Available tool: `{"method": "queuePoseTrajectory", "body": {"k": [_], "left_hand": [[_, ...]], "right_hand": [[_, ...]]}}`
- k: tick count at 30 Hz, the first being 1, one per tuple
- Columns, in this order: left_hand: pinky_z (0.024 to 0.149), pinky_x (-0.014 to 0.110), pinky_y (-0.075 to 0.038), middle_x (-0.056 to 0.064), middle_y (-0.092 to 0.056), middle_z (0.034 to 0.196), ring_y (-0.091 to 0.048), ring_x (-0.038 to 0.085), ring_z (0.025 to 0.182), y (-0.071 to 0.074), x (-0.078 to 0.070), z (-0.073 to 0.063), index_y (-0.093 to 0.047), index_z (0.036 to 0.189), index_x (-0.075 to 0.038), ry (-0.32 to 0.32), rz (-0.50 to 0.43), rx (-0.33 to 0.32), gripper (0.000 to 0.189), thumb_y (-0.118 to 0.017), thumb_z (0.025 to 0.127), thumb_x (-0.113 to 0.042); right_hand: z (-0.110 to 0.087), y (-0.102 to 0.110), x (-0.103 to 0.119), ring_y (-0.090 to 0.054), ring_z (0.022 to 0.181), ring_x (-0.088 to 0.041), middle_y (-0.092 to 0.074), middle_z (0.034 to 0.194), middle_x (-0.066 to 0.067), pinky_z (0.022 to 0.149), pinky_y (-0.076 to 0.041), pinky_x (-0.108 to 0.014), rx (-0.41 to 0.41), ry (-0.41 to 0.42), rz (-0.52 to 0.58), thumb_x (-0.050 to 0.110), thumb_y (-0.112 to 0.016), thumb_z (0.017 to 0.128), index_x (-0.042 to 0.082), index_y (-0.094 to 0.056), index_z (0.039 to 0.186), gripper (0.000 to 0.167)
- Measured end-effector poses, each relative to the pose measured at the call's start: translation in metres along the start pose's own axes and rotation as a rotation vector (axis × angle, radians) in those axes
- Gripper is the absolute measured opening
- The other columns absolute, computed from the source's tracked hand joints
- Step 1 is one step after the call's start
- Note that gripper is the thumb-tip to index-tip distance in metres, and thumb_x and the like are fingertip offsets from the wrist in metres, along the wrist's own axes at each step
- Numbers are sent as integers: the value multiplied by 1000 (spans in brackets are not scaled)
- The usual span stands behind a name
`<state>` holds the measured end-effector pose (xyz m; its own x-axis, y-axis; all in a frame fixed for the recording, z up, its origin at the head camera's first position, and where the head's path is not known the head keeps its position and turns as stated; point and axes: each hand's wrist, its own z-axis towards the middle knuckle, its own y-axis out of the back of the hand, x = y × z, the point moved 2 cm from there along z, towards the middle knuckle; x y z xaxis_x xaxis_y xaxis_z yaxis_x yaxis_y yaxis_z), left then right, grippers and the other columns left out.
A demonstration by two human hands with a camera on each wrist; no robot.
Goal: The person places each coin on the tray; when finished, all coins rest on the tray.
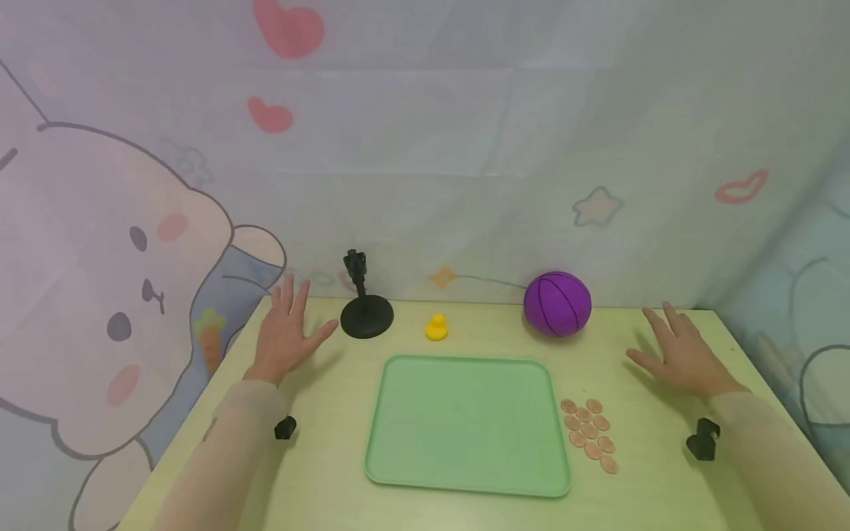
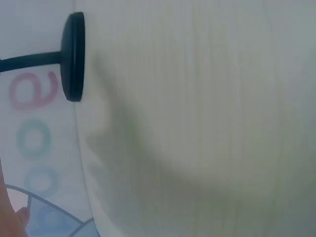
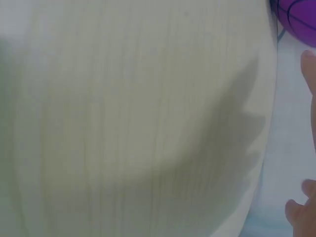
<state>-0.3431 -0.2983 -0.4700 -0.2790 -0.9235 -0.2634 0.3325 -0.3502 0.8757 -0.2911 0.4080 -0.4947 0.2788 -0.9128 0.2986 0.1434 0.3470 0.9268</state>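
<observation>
My left hand (image 1: 284,335) is held over the table's left side, fingers spread and nothing in it. Just right of its thumb stands a black stand (image 1: 367,316) with a round base and a clip-like top; the left wrist view shows the base (image 2: 73,57) sideways. On the right, my right hand (image 1: 687,358) hovers with fingers apart, holding nothing, and casts a shadow on the table. Left of it, at the back, rests a purple basketball (image 1: 557,304), partly seen in the right wrist view. Several copper coins (image 1: 589,431) lie between that hand and a green tray (image 1: 468,424).
A small yellow rubber duck (image 1: 436,327) sits behind the tray, between stand and ball. The pale wooden table (image 1: 325,457) ends at a printed cloth backdrop (image 1: 425,147) with hearts and a cartoon rabbit. Black wrist devices (image 1: 704,439) are on both sleeves.
</observation>
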Motion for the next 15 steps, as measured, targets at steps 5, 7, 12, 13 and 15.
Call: {"method": "queuePoseTrajectory", "body": {"k": [5, 7, 12, 13, 15], "left_hand": [[97, 70, -47, 14, -8, 176, -32, 50, 152, 2, -11, -11, -19, 169, -16, 6, -167, -8, 91, -61, 100, -59], [96, 68, -48, 11, -15, 176, -46, 45, 144, 3, -19, -17, -22, 168, -18, 12, -224, 15, 88, -62, 100, -57], [100, 63, -50, 13, -42, 163, -62, 36, 126, -3, -37, -30, -33, 165, -18, -19, -364, 177, 83, -69, 99, -53], [100, 61, -50, 13, -45, 160, -62, 35, 125, -6, -40, -32, -35, 164, -17, -31, -390, 224, 83, -70, 98, -52], [99, 59, -51, 15, -52, 154, -63, 35, 124, -12, -45, -37, -38, 162, -14, -66, -452, 322, 85, -76, 95, -50]], "right_hand": [[-2, -4, 18, -28, 142, -66, -23, 162, -41, 107, -28, -81, 55, 66, 36, 43, -70, 100, -1, -34, 159, 83], [-3, -5, 25, -30, 141, -66, -26, 161, -41, 106, -28, -81, 74, 79, 47, 42, -70, 101, -1, -37, 158, 79], [-3, -10, 40, -39, 136, -63, -38, 154, -38, 104, -33, -80, 90, 107, 76, 39, -69, 101, 0, -45, 153, 69], [-2, -11, 43, -42, 134, -61, -42, 152, -36, 104, -35, -78, 85, 120, 82, 38, -70, 101, 0, -48, 151, 66], [-1, -13, 48, -51, 128, -56, -52, 145, -33, 102, -42, -72, 74, 150, 94, 35, -71, 101, 0, -53, 146, 60]]}}
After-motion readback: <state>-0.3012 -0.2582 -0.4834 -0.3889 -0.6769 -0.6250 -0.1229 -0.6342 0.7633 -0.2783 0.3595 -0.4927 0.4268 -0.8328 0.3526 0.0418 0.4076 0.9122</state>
